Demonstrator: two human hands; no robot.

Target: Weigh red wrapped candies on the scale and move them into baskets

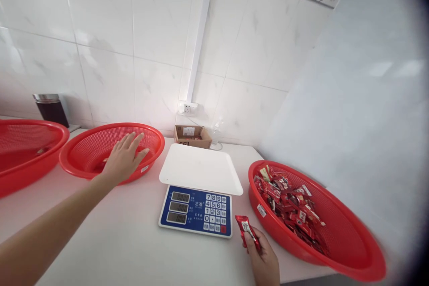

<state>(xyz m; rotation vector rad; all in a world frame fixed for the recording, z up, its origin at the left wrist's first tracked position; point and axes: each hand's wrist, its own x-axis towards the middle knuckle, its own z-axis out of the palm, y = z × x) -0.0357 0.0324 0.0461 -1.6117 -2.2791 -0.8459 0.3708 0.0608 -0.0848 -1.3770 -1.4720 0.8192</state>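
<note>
My left hand point(124, 157) reaches over the middle red basket point(75, 170), fingers spread and holding nothing. What lies in that basket is mostly hidden behind the hand. Low on the right, my right hand point(263, 257) grips a small red snack packet point(244, 225) between thumb and fingers. Beside it, at the right, a tilted-looking red basket point(355, 241) holds many similar red wrapped packets point(295, 208). Between my hands stands a digital scale point(196, 210) with a blue keypad panel; its white tray point(201, 167) bears no packets.
A third red basket point(30, 178) is at the far left, with a small item inside. Behind it stands a dark jar point(52, 111) with a metal lid. An open cardboard box point(192, 138) sits by the tiled wall, under a power socket point(187, 108).
</note>
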